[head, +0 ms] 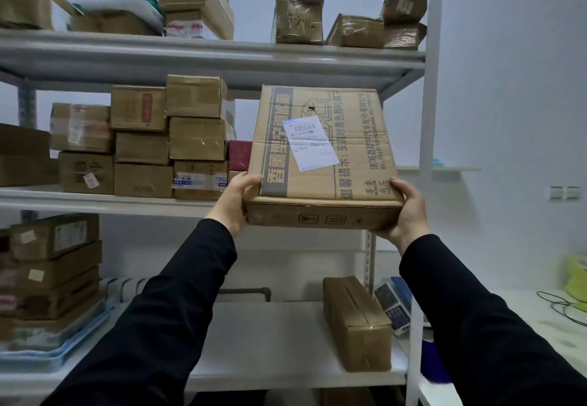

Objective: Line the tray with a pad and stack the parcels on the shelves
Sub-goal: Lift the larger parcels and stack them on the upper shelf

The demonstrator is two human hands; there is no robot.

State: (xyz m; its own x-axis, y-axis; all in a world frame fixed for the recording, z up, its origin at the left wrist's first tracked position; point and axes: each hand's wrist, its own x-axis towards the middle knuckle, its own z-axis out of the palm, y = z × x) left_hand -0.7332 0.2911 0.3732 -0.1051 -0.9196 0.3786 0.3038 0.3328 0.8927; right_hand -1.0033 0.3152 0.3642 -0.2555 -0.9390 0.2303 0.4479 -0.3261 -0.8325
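I hold a large flat cardboard parcel [346, 164] with printed characters and a white shipping label, lifted in front of the right part of the middle shelf [104, 200]. My left hand [233, 200] grips its near left corner, thumb on top. Its near right corner is gripped by my right hand [408, 211]. On the lower shelf at the left stands a tray [47, 358] with a blue pad and stacked parcels [54, 265] on it.
Stacked brown parcels [143, 145] fill the left of the middle shelf. More boxes [298, 8] stand on the top shelf. A long box [357, 323] lies on the lower shelf at the right. Past the white upright [428, 119] a scale [392, 308] sits on a table.
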